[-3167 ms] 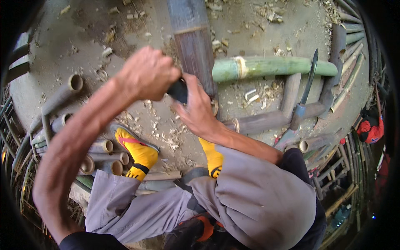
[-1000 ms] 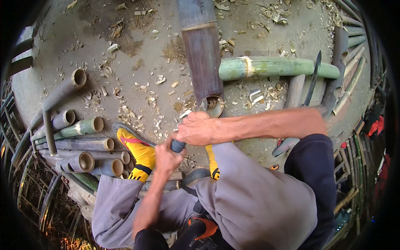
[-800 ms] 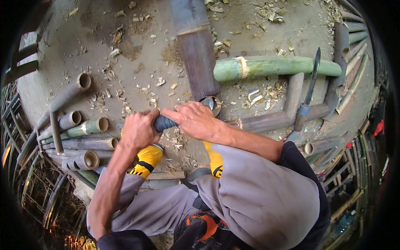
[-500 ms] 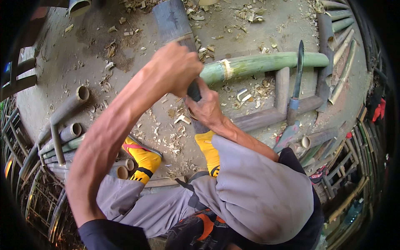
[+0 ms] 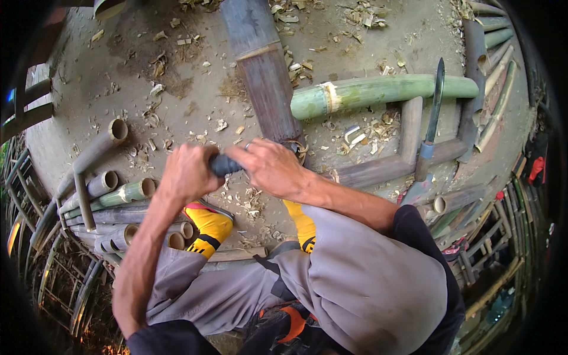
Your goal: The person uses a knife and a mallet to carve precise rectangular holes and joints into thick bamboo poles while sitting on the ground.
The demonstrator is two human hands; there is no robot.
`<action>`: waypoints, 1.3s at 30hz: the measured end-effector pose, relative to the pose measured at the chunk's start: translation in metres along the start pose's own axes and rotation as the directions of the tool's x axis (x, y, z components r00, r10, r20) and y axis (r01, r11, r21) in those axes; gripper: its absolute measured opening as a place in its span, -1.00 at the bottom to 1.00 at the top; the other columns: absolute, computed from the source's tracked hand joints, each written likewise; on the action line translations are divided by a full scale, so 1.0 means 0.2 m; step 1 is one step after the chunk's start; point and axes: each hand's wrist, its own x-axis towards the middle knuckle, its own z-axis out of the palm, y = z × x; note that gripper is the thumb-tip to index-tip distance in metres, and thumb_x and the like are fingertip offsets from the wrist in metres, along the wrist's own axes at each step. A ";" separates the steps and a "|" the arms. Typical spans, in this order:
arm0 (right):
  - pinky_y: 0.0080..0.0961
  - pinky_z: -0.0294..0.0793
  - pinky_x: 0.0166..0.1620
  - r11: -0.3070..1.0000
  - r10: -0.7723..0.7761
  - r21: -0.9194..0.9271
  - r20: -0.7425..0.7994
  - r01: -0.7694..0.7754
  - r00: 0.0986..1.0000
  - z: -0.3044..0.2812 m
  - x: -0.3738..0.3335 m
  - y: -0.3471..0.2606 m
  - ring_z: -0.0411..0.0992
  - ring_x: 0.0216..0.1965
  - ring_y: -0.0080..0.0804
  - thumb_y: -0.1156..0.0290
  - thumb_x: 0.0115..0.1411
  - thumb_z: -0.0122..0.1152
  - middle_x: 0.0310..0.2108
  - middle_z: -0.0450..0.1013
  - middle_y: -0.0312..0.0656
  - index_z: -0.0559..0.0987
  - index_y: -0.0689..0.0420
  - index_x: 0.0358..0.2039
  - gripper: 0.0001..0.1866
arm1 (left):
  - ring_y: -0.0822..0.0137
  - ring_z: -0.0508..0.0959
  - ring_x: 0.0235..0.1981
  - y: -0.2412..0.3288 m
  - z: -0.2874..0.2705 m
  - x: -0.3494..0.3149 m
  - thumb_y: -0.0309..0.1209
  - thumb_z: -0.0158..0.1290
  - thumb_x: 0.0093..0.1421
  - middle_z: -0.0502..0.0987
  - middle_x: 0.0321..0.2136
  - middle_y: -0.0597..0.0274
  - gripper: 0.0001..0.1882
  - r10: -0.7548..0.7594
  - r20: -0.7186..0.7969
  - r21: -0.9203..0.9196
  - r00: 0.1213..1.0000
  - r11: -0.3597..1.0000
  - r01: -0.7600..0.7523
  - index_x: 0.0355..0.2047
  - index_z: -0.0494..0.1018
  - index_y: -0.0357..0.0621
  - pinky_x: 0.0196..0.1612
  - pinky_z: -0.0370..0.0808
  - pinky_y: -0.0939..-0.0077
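Note:
My left hand (image 5: 192,173) is closed around one end of a dark cylindrical handle (image 5: 225,165), over the ground in front of my feet. The curled fingers of my right hand (image 5: 269,168) grip its other end; any blade or tip is hidden. Just beyond my right hand is the open near end of a thick dark bamboo pole (image 5: 269,89), with curled shavings at its rim. Against that pole's right side, a green bamboo culm (image 5: 384,93) reaches away to the right.
A long-bladed knife (image 5: 436,106) is at the right, beside a jointed bamboo frame (image 5: 378,173). Cut bamboo tubes (image 5: 109,142) are stacked at the left. Pale shavings (image 5: 370,133) litter the ground. My feet wear yellow socks (image 5: 211,225).
Both hands have come off the dark bamboo pole and moved toward me and to the left, bringing the dark handle along. The pole's near end now shows.

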 end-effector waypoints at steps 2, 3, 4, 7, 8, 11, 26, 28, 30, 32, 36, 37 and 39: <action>-0.23 0.49 -0.26 0.996 0.078 0.050 -0.183 -0.070 0.980 -0.01 -0.02 0.04 0.48 -0.34 -0.07 0.60 -0.08 0.11 -0.43 0.46 0.03 0.42 0.24 -0.19 -0.64 | 0.02 0.60 -0.50 0.11 -0.13 0.13 -0.39 0.14 -0.26 0.55 -0.61 -0.02 -0.77 0.098 0.057 0.275 0.994 0.955 -0.110 -0.50 0.56 -0.16 -0.38 0.56 0.24; -0.22 0.48 -0.23 0.993 0.091 0.101 -0.271 -0.066 0.958 -0.01 -0.04 0.07 0.47 -0.31 0.00 0.62 -0.09 0.13 -0.39 0.45 0.09 0.41 0.27 -0.16 -0.61 | 0.04 0.60 -0.49 0.16 -0.18 0.20 -0.39 0.13 -0.26 0.55 -0.61 -0.01 -0.79 0.147 0.089 0.358 0.985 0.918 -0.169 -0.53 0.55 -0.15 -0.41 0.56 0.25; -0.21 0.47 -0.22 0.981 0.165 0.159 -0.355 -0.115 0.920 -0.01 -0.06 0.08 0.47 -0.30 0.02 0.63 -0.10 0.13 -0.39 0.45 0.10 0.41 0.28 -0.14 -0.59 | 0.05 0.60 -0.49 0.23 -0.23 0.26 -0.40 0.13 -0.26 0.55 -0.61 0.02 -0.81 0.231 0.116 0.434 0.966 0.863 -0.258 -0.54 0.55 -0.14 -0.43 0.56 0.26; -0.17 0.46 -0.19 0.877 0.440 0.397 -0.434 -0.271 0.786 -0.04 -0.09 0.06 0.45 -0.27 0.12 0.69 -0.12 0.14 -0.35 0.45 0.16 0.40 0.32 -0.08 -0.52 | 0.00 0.56 -0.56 0.42 -0.31 0.43 -0.41 0.15 -0.39 0.52 -0.65 0.00 -0.82 0.449 0.186 0.541 0.874 0.696 -0.472 -0.66 0.53 -0.17 -0.49 0.50 0.25; -0.17 0.46 -0.20 0.889 0.413 0.384 -0.441 -0.248 0.797 -0.04 -0.08 0.05 0.45 -0.27 0.12 0.68 -0.12 0.14 -0.36 0.45 0.15 0.40 0.32 -0.08 -0.52 | 0.01 0.56 -0.57 0.41 -0.33 0.42 -0.40 0.15 -0.38 0.52 -0.65 -0.01 -0.83 0.431 0.182 0.545 0.884 0.704 -0.455 -0.67 0.53 -0.17 -0.50 0.50 0.25; -0.10 0.42 -0.14 0.960 0.243 0.234 -0.424 -0.154 0.873 0.02 -0.12 0.11 0.46 -0.24 0.05 0.64 -0.13 0.16 -0.35 0.47 0.09 0.43 0.28 -0.10 -0.52 | 0.01 0.56 -0.59 0.26 -0.20 0.35 -0.38 0.16 -0.33 0.51 -0.67 -0.01 -0.83 0.478 0.050 0.504 0.877 0.746 -0.435 -0.65 0.54 -0.17 -0.52 0.50 0.26; -0.33 0.45 -0.15 0.752 0.561 0.533 -0.209 -0.387 0.801 -0.23 -0.75 -0.04 0.47 -0.27 -0.24 0.39 0.05 0.18 -0.23 0.45 -0.07 0.31 0.20 0.09 -0.44 | 0.16 0.44 -0.06 0.60 0.66 -0.29 -0.01 0.33 -0.13 0.42 -0.11 0.02 -0.06 0.197 -0.297 -0.717 0.935 0.600 -0.354 0.13 0.20 -0.36 0.03 0.44 0.26; -0.30 0.46 -0.19 0.823 0.539 0.349 -0.228 -0.448 0.811 -0.11 -0.90 -0.01 0.49 -0.32 -0.19 0.43 0.01 0.18 -0.27 0.47 -0.03 0.34 0.14 0.07 -0.44 | 0.17 0.46 -0.05 0.56 0.70 -0.17 -0.03 0.21 0.02 0.43 -0.11 0.03 -0.25 0.121 0.065 -0.979 0.990 0.199 0.040 0.04 0.27 -0.35 -0.01 0.47 0.22; -0.24 0.46 -0.21 0.812 0.576 0.269 -0.223 -0.518 0.786 0.13 -1.16 0.27 0.49 -0.32 -0.08 0.44 -0.05 0.21 -0.31 0.47 0.01 0.39 0.10 0.03 -0.45 | 0.18 0.49 -0.07 0.62 0.66 0.02 -0.08 0.12 0.11 0.46 -0.13 0.01 -0.40 0.206 0.349 -0.893 0.914 -0.222 0.391 -0.04 0.34 -0.36 -0.05 0.51 0.24; -0.19 0.47 -0.23 0.835 0.550 0.160 -0.281 -0.527 0.786 0.12 -1.09 0.26 0.49 -0.32 0.00 0.44 -0.11 0.25 -0.32 0.48 0.02 0.43 0.06 -0.01 -0.46 | 0.20 0.52 -0.13 0.65 0.68 0.18 -0.17 0.02 0.18 0.49 -0.19 0.00 -0.56 0.092 0.379 -0.914 0.921 -0.118 0.388 -0.14 0.39 -0.36 -0.12 0.55 0.31; -0.16 0.47 -0.30 0.800 0.504 -0.209 -0.271 -0.562 0.820 -0.25 -0.85 0.16 0.49 -0.34 -0.03 0.40 -0.22 0.34 -0.36 0.50 -0.05 0.51 -0.02 -0.14 -0.49 | 0.21 0.54 -0.18 0.64 0.83 0.30 -0.31 -0.08 0.23 0.52 -0.24 0.00 -0.71 -0.001 0.078 -0.996 0.997 0.036 0.078 -0.26 0.42 -0.36 -0.15 0.57 0.33; -0.17 0.48 -0.30 0.788 0.502 -0.291 -0.207 -0.543 0.840 -0.34 -0.81 0.18 0.50 -0.35 -0.04 0.40 -0.23 0.35 -0.36 0.50 -0.07 0.51 -0.03 -0.15 -0.49 | 0.20 0.53 -0.15 0.68 0.81 0.30 -0.34 -0.10 0.24 0.51 -0.22 -0.01 -0.73 -0.002 0.033 -0.998 0.999 -0.047 0.033 -0.25 0.41 -0.35 -0.10 0.56 0.30; -0.19 0.48 -0.32 0.780 0.445 -0.460 -0.068 -0.424 0.893 -0.51 -0.69 0.22 0.49 -0.37 -0.09 0.39 -0.26 0.36 -0.37 0.49 -0.12 0.51 -0.02 -0.19 -0.50 | 0.18 0.50 -0.09 0.71 0.76 0.28 -0.38 -0.13 0.25 0.50 -0.17 -0.02 -0.75 -0.015 0.002 -0.929 1.000 -0.371 -0.003 -0.21 0.40 -0.33 -0.01 0.51 0.24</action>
